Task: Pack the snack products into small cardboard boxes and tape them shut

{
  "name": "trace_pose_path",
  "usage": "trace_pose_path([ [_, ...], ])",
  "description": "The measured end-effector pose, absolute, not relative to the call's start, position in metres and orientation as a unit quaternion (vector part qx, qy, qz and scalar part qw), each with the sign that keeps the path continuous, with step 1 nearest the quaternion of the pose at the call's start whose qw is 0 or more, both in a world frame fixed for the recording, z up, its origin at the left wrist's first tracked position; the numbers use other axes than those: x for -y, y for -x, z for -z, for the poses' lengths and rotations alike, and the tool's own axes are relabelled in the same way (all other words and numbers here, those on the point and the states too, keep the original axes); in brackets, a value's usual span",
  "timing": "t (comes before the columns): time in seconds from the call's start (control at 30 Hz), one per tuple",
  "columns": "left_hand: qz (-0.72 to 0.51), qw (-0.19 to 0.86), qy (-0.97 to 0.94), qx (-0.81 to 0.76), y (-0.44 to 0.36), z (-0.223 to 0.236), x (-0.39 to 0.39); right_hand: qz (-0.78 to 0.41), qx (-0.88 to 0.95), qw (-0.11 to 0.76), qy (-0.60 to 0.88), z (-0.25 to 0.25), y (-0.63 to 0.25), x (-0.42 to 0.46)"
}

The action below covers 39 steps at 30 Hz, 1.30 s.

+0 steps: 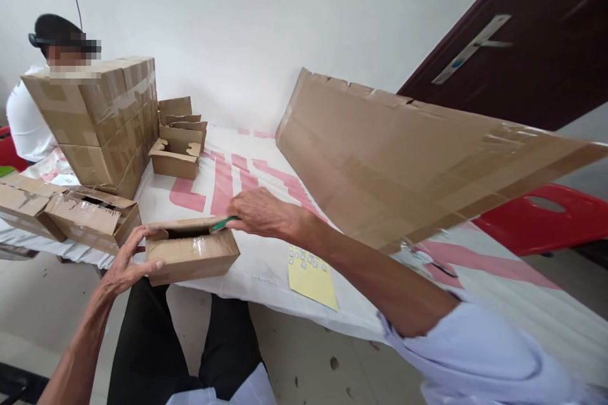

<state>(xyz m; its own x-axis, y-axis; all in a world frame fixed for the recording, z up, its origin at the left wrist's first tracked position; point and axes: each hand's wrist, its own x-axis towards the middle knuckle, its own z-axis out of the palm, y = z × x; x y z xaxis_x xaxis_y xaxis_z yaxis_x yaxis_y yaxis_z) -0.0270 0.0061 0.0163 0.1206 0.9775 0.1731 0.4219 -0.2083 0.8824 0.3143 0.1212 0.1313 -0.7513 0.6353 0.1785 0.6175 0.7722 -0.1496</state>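
Observation:
A small brown cardboard box (pixel 194 256) lies at the near edge of the table, its top slit open and tape on its side. My left hand (pixel 127 262) grips its left end, thumb on the front, fingers over the top. My right hand (pixel 259 212) is closed around a green-handled tool (pixel 223 223), whose tip rests at the box's top right corner. My right forearm stretches across the white and pink table cover (pixel 266 266).
A large flattened cardboard sheet (pixel 403 158) leans over the table's right side. Taped boxes (pixel 104 120) are stacked at back left, open small boxes (pixel 178 145) beside them, two more (pixel 71 212) at left. A yellow sticker sheet (pixel 311 275), a red chair (pixel 546 221), another person behind.

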Motion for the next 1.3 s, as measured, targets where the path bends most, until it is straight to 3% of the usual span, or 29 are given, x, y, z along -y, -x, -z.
trace_pose_path([
  [0.1, -0.398, 0.341, -0.671, -0.524, 0.027, -0.016, -0.007, -0.065, 0.924, 0.121, 0.356, -0.126, -0.35, -0.119],
  [0.17, -0.397, 0.337, -0.676, -0.522, 0.027, -0.015, -0.008, -0.085, 0.892, 0.193, 0.4, -0.108, -0.369, -0.115],
  [0.23, -0.398, 0.335, -0.678, -0.52, 0.027, -0.015, -0.008, -0.102, 0.847, 0.25, 0.458, -0.071, -0.383, -0.108],
  [0.37, -0.389, 0.34, -0.688, -0.509, 0.028, -0.017, -0.008, -0.123, 0.764, 0.267, 0.574, 0.03, -0.391, -0.094],
  [0.47, -0.376, 0.336, -0.696, -0.511, 0.029, -0.02, -0.008, -0.143, 0.732, 0.298, 0.596, 0.074, -0.386, -0.09],
  [0.63, -0.359, 0.333, -0.702, -0.517, 0.028, -0.026, -0.01, -0.116, 0.766, 0.409, 0.482, 0.03, -0.356, -0.092],
  [0.83, -0.339, 0.326, -0.713, -0.52, 0.026, -0.029, -0.008, -0.102, 0.903, 0.266, 0.322, -0.042, -0.299, -0.081],
  [0.93, -0.332, 0.319, -0.714, -0.528, 0.026, -0.028, -0.007, -0.107, 0.908, 0.251, 0.318, -0.046, -0.287, -0.079],
  [1.3, -0.335, 0.338, -0.707, -0.523, 0.02, -0.028, -0.007, -0.211, 0.828, 0.425, 0.3, -0.023, -0.273, -0.083],
])
